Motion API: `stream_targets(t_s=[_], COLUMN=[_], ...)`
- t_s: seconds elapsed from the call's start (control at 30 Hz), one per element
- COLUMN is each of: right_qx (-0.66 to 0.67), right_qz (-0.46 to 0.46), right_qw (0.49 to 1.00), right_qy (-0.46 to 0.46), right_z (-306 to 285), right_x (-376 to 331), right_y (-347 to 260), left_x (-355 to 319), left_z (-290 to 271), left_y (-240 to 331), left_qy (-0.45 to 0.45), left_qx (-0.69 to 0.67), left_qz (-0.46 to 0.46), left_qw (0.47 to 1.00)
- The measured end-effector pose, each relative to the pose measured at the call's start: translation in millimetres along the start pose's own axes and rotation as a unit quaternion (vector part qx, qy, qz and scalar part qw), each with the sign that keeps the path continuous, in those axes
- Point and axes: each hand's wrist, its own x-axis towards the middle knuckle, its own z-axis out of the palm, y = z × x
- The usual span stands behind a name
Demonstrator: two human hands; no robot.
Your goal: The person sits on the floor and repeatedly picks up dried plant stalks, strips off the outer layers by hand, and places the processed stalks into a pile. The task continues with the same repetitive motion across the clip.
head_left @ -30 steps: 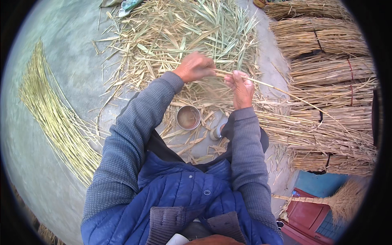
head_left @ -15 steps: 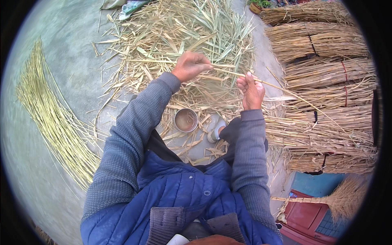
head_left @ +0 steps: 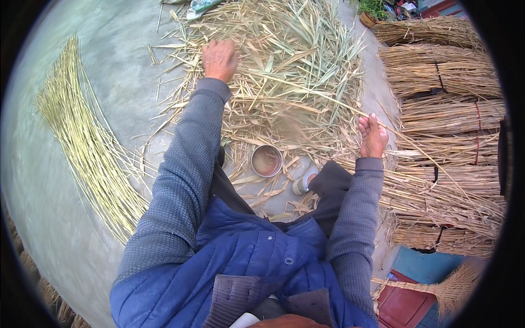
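My right hand (head_left: 373, 135) grips a long thin reed stalk (head_left: 328, 99) between thumb and fingers. The stalk slants from over the leaf heap down to the right, its lower end lying across the bundles. My left hand (head_left: 220, 59) is raised over the left part of the heap, back of the hand up and fingers curled; whatever is in them is hidden. Below both hands spreads a heap of dry leaf strips (head_left: 306, 60), some tan, some greenish. A round metal bowl (head_left: 266, 160) stands between my feet.
Peeled yellow-green stalks (head_left: 95, 147) lie in a long fan on the concrete floor (head_left: 128, 65) at left. Tied reed bundles (head_left: 454, 117) are stacked along the right. A straw broom (head_left: 454, 287) rests near a red panel (head_left: 402, 306) at lower right. A potted plant (head_left: 372, 8) sits at far right.
My left hand has moved away from the stalk, up and to the left, while my right hand keeps its grip on the stalk. The whole view has shifted somewhat.
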Motion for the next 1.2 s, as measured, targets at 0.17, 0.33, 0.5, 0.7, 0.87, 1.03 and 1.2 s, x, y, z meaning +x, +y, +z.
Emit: stream_targets(t_s=[0.17, 0.33, 0.5, 0.7, 0.87, 1.03, 1.2], right_qx=[0.002, 0.002, -0.013, -0.018, 0.011, 0.019, 0.026], right_qz=[-0.006, -0.001, -0.019, -0.006, -0.01, 0.036, 0.062], right_qw=[1.0, 1.0, 1.0, 0.999, 1.0, 0.995, 0.987], right_qy=[0.005, -0.005, 0.015, 0.045, -0.021, -0.086, -0.144], right_z=[-4.1, -10.4, -27.0, -44.5, -17.6, 47.6, 78.1], right_x=[2.9, 9.3, 17.1, 32.1, 20.8, -9.2, -22.0], right_y=[-12.2, -18.5, -19.0, -15.4, 5.8, 35.2, 52.5], left_x=[4.4, -7.1, -14.7, -31.1, -7.7, -13.3, -28.7], left_z=[-5.1, 1.1, 19.8, 25.0, 3.6, -4.3, 9.3], left_y=[-21.1, -17.9, -36.3, -75.1, -9.9, 118.4, 159.9], left_qy=[-0.021, -0.158, -0.142, -0.225, -0.055, -0.055, -0.163], left_qx=[-0.096, -0.142, -0.084, 0.087, 0.09, -0.23, -0.274], left_qz=[-0.002, 0.168, 0.129, -0.033, 0.097, 0.268, 0.319], left_qw=[0.995, 0.963, 0.978, 0.97, 0.99, 0.934, 0.893])
